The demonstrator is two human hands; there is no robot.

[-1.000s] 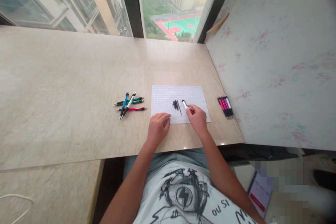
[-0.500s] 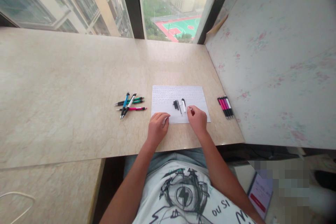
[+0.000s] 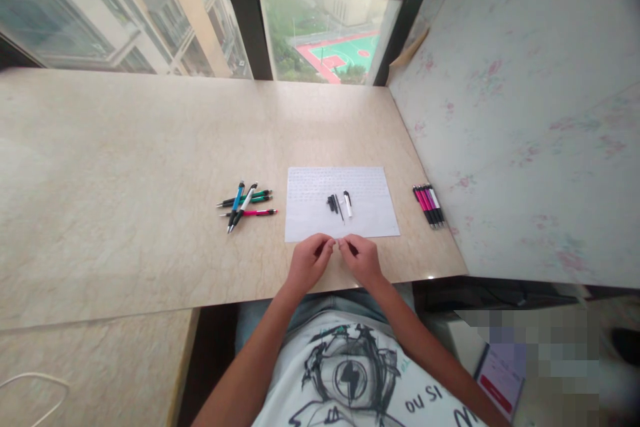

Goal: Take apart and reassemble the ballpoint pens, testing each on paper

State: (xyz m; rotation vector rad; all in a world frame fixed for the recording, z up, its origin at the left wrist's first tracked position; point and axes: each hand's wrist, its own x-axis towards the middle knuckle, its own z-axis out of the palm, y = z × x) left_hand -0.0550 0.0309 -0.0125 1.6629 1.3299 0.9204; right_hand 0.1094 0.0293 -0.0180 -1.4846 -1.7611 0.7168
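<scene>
- On the sheet of paper [image 3: 373, 223], just right of its middle, lies the white barrel [image 3: 349, 207] of a pen, dark clip end pointing away from me; what is inside it I cannot make out.
- Just left of that barrel, also on the sheet, are some short black parts [image 3: 332, 204] and a slim dark rod [image 3: 341, 215].
- My left hand [image 3: 311, 259] and right hand [image 3: 361, 259] meet at the sheet's near edge, fingers curled, fingertips pinched close together; whether something tiny is between them I cannot tell.
- Left of the sheet, a blue pen [image 3: 237, 201] and a white pen [image 3: 246, 201] lie across two green pens [image 3: 263, 194] and a pink pen [image 3: 260, 213].
- Right of the sheet stands a neat row of pens [image 3: 427, 205], side by side.
- A second ago my right fingers held the barrel; now it lies free, and both hands have drawn back towards me.
</scene>
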